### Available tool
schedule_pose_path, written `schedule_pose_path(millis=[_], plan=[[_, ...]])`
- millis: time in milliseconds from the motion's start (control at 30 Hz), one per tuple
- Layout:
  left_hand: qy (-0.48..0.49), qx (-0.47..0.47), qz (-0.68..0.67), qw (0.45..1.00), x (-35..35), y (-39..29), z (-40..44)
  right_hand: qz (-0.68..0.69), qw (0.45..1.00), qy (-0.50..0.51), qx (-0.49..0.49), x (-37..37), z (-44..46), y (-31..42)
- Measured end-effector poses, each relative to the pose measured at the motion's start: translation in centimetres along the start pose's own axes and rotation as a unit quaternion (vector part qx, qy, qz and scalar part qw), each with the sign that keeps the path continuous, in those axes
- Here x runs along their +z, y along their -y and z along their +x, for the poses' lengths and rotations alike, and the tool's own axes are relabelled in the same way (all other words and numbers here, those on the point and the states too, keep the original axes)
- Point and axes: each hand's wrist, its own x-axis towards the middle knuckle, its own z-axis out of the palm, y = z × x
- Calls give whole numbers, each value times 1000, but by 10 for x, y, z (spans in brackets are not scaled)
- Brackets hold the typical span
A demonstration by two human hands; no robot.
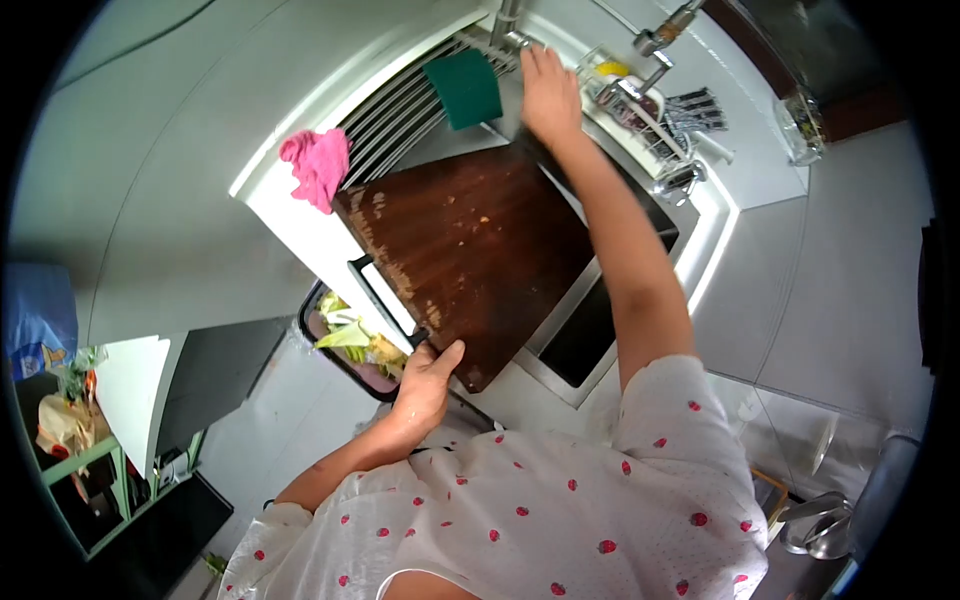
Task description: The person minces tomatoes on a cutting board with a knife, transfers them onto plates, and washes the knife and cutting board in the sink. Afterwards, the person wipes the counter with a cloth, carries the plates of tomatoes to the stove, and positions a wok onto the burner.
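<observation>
A dark brown wooden cutting board (470, 260) with a black side handle (380, 300) lies tilted over the sink (575, 350). Small crumbs and pale worn patches show on its face. My left hand (425, 385) grips the board's near corner beside the handle, thumb on top. My right hand (550, 95) reaches over the far side of the sink, fingers extended near the tap's base (515, 40). I cannot tell whether they touch it. Just left of that hand is a green scouring pad (465, 88) on the metal drying rack (400, 115).
A pink cloth (316, 165) lies on the sink's left rim. Below the counter stands a bin (330, 335) with vegetable scraps. A caddy with a yellow item (612, 69) and a second tap (655, 40) are at the back right. Metal ladles (825, 525) hang at lower right.
</observation>
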Motion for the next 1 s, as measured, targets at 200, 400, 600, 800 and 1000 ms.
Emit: schedule_pose_path(millis=[200, 400, 600, 800, 1000], plan=[[54, -49, 82, 994, -13, 1, -4, -157, 970, -132, -134, 42, 39, -15], [55, -130, 77, 987, -41, -12, -18, -96, 995, 35, -5, 31, 27, -12], [69, -98, 232, 965, -68, -74, -21, 519, 710, 119, 461, 31, -36, -35], [4, 79, 236, 969, -31, -121, 29, 718, 392, -23, 574, 36, -53, -60], [2, -102, 418, 902, -75, -96, 31, 643, 570, 239, 453, 5, -70, -40]])
